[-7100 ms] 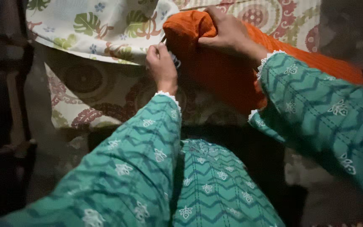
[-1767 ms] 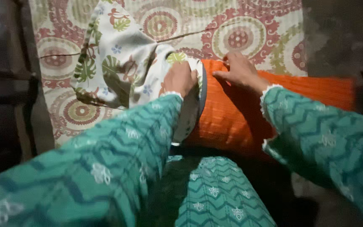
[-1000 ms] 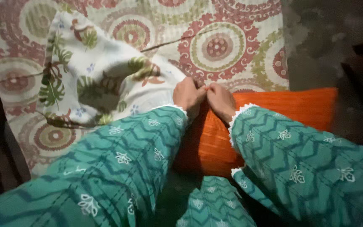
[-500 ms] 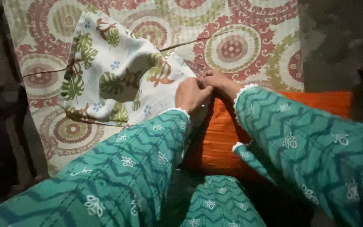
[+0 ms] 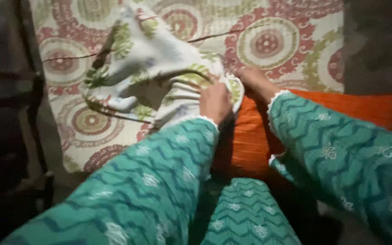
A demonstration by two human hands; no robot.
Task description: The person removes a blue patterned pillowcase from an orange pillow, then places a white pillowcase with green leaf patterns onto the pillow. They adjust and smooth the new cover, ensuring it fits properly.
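Note:
An orange ribbed cushion (image 5: 250,140) lies across my lap, its left end inside the opening of a white pillow cover with green leaf prints (image 5: 159,72). My left hand (image 5: 215,102) grips the cover's open edge at the cushion's near corner. My right hand (image 5: 252,81) holds the cover's edge at the far corner, fingers partly hidden under the fabric. The rest of the cover lies bunched and loose to the left. Both arms wear teal patterned sleeves.
A cream bedsheet with red and green round medallions (image 5: 268,43) spreads under everything. A dark wooden frame (image 5: 19,104) runs along the left. A dark grey floor or wall (image 5: 377,41) shows at the upper right.
The cover, which lay flat half a second ago, is now bunched and pulled rightward onto the cushion's end. My hands have moved apart, each at one corner of the opening.

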